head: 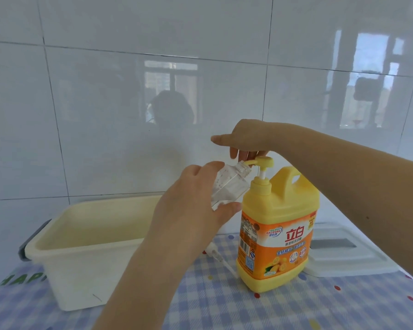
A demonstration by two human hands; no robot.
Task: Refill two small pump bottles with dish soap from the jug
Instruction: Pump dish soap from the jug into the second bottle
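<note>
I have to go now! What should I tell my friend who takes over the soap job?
Left hand: holds the clear bottle, tilted, open neck at the pump spout.
Right hand: on the jug's pump.
Jug: upright on the checked cloth.
A loose pump lies beside the jug, near the cream bin.
Done: cap off, bottle lined up. It looks nearly empty.
Left: fill it, recap it. No second bottle in view.

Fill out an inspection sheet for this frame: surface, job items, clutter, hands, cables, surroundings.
Surface: checked tablecloth with coloured dots.
Job's things: yellow dish soap jug upright; clear small bottle uncapped, tilted, mouth at the pump spout; removed pump head lying on the cloth.
Clutter: cream plastic bin; white lid.
Hands: left hand holds the bottle; right hand over the pump.
Cables: nothing seen.
Surroundings: glossy white wall tiles.
</note>
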